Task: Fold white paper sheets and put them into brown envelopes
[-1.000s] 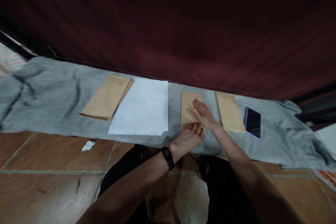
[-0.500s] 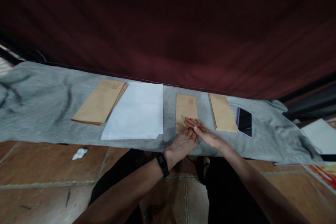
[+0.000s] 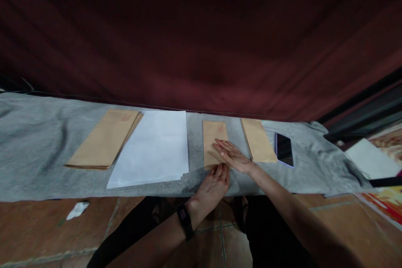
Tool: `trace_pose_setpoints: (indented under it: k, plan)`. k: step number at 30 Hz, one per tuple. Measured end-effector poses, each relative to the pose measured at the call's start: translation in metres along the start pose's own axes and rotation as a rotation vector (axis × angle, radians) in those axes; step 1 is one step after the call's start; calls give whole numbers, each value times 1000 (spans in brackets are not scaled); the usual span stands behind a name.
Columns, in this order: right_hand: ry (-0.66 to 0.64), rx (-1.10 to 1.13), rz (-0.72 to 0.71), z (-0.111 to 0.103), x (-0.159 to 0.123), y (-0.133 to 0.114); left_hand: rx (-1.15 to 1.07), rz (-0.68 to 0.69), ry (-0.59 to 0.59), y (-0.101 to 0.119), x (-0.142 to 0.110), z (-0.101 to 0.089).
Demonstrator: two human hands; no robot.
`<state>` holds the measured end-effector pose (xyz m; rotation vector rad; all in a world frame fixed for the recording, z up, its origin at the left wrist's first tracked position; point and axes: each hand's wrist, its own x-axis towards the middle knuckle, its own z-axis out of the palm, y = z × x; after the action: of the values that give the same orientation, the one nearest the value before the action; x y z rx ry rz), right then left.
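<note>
A brown envelope (image 3: pixel 212 138) lies lengthwise on the grey cloth (image 3: pixel 37 146) in front of me. My right hand (image 3: pixel 231 155) rests flat on its near right part, fingers stretched out. My left hand (image 3: pixel 213 184), with a black band on the wrist, lies palm down at the envelope's near edge, fingertips touching it. To the right lies a second brown envelope (image 3: pixel 258 140). A stack of white paper (image 3: pixel 153 148) and a stack of brown envelopes (image 3: pixel 103 138) lie to the left.
A dark phone (image 3: pixel 284 149) lies on the cloth right of the second envelope. A dark red curtain (image 3: pixel 201 42) hangs behind the cloth. A white scrap (image 3: pixel 77 210) lies on the tiled floor (image 3: pixel 37 230). White and printed sheets (image 3: pixel 370 161) sit at far right.
My right hand slid back along the envelope toward me, then forward a little. My left hand stayed at the near edge. The view tilted up and drifted right.
</note>
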<state>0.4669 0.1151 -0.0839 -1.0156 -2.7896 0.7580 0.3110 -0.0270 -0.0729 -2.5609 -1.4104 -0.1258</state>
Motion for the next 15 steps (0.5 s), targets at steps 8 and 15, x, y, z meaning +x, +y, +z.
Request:
trace_pose_setpoints:
  k: [8,15]
  plan:
    - [173,-232,126,-2,66,31,30,-24,-4,4,-1,11]
    - [163,-271,70,-1,95,21,18,18,-33,2,0,7]
